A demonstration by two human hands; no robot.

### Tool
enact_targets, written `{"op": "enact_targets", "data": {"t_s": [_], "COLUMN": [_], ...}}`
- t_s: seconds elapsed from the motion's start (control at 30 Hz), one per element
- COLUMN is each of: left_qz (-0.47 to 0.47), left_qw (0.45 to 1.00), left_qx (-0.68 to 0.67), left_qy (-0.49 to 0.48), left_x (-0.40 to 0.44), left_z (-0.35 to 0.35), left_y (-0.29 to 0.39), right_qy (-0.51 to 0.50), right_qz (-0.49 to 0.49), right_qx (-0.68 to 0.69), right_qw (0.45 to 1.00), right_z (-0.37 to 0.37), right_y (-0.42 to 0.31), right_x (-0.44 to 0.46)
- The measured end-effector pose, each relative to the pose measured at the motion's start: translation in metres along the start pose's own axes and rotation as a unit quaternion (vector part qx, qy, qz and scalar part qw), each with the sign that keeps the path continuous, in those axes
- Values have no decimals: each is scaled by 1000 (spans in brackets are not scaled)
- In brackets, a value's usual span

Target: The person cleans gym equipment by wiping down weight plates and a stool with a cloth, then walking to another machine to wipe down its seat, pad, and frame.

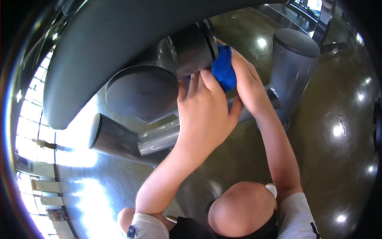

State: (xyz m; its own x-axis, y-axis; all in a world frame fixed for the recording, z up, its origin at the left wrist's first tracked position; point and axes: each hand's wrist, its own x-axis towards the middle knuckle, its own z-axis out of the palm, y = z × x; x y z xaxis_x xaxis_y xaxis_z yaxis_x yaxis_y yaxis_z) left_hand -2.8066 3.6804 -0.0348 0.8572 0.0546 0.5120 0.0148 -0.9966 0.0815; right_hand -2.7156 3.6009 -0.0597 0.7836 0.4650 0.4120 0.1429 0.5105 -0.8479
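Observation:
A dark grey metal tube (195,49) with a round end cap (142,91) runs beneath a long black pad (91,51). My left hand (205,107) rests against the underside of the tube, its fingers apart and their tips partly hidden by it. At the tube's right end, my right hand (242,69) presses a blue cloth (225,69) to the metal. The fingers of that hand are mostly hidden behind the cloth and the tube.
Below the hands, a grey crossbar (161,137) joins a left tube foot (119,137) to a thick right tube (292,59). My knee (242,209) is at the bottom. Glossy floor (330,159) lies right; bright windows (34,107) stand left.

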Motion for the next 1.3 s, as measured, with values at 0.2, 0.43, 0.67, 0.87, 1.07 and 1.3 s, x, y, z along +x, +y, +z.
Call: {"op": "enact_targets", "data": {"t_s": [0.2, 0.43, 0.67, 0.87, 1.07, 1.3], "left_qz": [41, 87, 77, 69, 36, 61], "left_qw": [998, 990, 992, 997, 997, 994], "left_qx": [-11, -112, -83, -42, -73, -93], "left_qy": [52, -23, -54, -13, 0, 4], "left_x": [-11, -30, -15, -4, -3, -16], "left_z": [-3, -32, -24, -14, -10, -18], "left_y": [0, 2, -9, -17, -20, -19], "right_qy": [14, 62, 69, 40, 36, 63], "right_qz": [56, -30, -111, -86, -41, -42], "right_qx": [-30, -118, -228, -121, -157, -261], "right_qw": [998, 991, 965, 988, 986, 962], "right_z": [-9, 11, 20, 10, 5, 4], "right_y": [8, -17, -19, -10, -16, -29], "right_x": [-14, -57, -32, -19, -18, -33]}}
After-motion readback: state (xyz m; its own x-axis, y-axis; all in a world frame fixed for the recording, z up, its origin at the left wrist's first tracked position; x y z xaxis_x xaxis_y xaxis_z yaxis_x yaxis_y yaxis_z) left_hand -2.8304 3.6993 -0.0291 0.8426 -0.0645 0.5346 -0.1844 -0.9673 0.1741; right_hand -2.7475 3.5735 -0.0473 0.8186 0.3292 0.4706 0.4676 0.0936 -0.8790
